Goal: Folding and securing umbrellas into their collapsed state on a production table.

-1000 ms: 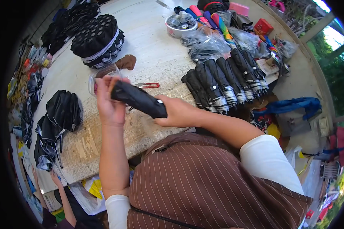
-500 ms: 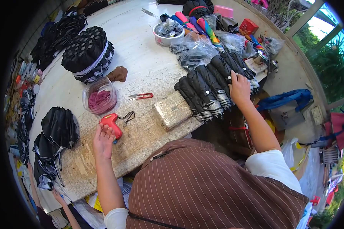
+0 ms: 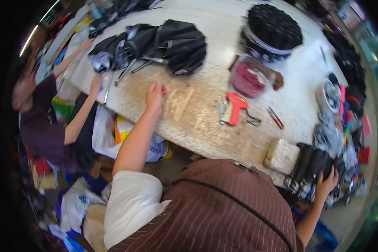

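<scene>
My left hand (image 3: 155, 94) lies on the stone table (image 3: 189, 109) with its fingers curled and nothing in it. It is just below a heap of loose black umbrellas (image 3: 172, 42). My right hand (image 3: 327, 182) rests with fingers spread on a row of folded black umbrellas (image 3: 313, 164) at the table's right end. A red tagging gun (image 3: 236, 108) lies on the table between my hands, apart from both.
A clear tub of pink bits (image 3: 250, 77) and a banded stack of black umbrellas (image 3: 273, 29) stand behind the gun. Red-handled scissors (image 3: 275, 117) and a pale block (image 3: 281, 155) lie nearby. Another person (image 3: 42, 122) at the left handles the loose umbrellas. Bags crowd the floor.
The view has swung left. My left hand has left the red tagging gun and moved toward the loose umbrellas. My right hand stays on the folded umbrellas.
</scene>
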Motion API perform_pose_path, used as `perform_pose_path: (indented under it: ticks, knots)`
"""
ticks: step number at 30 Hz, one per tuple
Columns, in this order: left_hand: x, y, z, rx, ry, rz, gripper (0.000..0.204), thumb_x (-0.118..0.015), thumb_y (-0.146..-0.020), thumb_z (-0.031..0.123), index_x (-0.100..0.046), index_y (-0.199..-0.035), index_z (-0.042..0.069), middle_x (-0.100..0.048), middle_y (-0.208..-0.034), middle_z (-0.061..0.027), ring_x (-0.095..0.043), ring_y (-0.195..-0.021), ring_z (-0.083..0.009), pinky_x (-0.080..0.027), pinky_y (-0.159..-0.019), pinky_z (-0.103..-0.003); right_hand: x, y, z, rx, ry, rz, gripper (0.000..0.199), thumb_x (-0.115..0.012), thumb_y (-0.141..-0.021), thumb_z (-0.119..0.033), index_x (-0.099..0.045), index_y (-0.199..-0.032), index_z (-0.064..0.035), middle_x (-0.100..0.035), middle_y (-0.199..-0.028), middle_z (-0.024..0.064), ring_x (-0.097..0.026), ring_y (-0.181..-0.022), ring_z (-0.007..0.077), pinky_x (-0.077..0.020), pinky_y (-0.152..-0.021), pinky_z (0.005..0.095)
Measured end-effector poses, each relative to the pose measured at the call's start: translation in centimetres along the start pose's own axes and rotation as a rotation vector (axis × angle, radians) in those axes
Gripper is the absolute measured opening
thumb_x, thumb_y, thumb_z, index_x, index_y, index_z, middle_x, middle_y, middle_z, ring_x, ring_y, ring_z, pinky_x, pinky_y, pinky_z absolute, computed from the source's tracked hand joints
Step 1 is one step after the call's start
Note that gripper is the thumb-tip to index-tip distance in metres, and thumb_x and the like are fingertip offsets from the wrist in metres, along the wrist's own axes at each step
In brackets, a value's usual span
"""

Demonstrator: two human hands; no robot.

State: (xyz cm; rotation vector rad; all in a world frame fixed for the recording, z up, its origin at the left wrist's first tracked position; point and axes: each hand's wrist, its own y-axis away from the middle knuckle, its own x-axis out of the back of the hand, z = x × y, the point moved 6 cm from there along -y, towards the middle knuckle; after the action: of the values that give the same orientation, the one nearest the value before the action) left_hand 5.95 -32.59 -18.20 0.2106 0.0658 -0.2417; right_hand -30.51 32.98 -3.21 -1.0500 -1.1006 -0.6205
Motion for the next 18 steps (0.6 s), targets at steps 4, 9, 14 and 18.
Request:
perform_pose_path:
  ticks: [4,9,14,18]
  knots:
    - [6.3,-3.7,4.6,-0.573,-0.870,0.433,0.020,-0.052,-0.084,0.017,-0.059,-0.099,0.005,-0.058,-0.105,-0.0148,-0.053,-0.092,-0.0314,-0.042,-0.084,-0.040,-0.5,-2.2,-3.8,0.121,-0.126,-0.053,0.056,-0.060,-0.077,-0.009,-0.044,-0.131,-0.0073,-0.039,-0.132,0.0218,-0.040,-0.118,0.0390,-0.0302,-0.102,0.0423]
    - [7.2,-8.0,6.3,-0.799,-1.242,0.384,0.030,-0.052,-0.080,0.011,-0.057,-0.108,0.005,-0.050,-0.118,-0.0154,-0.049,-0.106,-0.0321,-0.038,-0.093,-0.040,-0.2,-3.8,-7.6,0.141,-0.198,-0.194,0.054,-0.060,-0.076,-0.005,-0.046,-0.128,-0.0051,-0.040,-0.130,0.0216,-0.040,-0.118,0.0385,-0.0308,-0.102,0.0411]
    - [5.5,-12.7,4.2,-0.432,-1.461,0.252,0.023,-0.053,-0.080,0.015,-0.057,-0.102,0.006,-0.055,-0.114,-0.0135,-0.049,-0.107,-0.0333,-0.038,-0.091,-0.042,0.4,-4.5,-10.8,0.205,-0.212,-0.321,0.053,-0.061,-0.075,-0.007,-0.047,-0.126,-0.0031,-0.042,-0.126,0.0211,-0.041,-0.117,0.0371,-0.0322,-0.101,0.0390]
    - [1.2,-10.9,5.3,-0.436,-1.473,0.187,0.021,-0.052,-0.083,0.022,-0.059,-0.094,0.006,-0.061,-0.097,-0.0166,-0.056,-0.091,-0.0346,-0.043,-0.079,-0.045,0.9,-4.8,-12.9,0.250,-0.206,-0.331,0.049,-0.060,-0.075,-0.006,-0.049,-0.123,-0.0025,-0.045,-0.124,0.0196,-0.045,-0.112,0.0356,-0.0368,-0.096,0.0379]
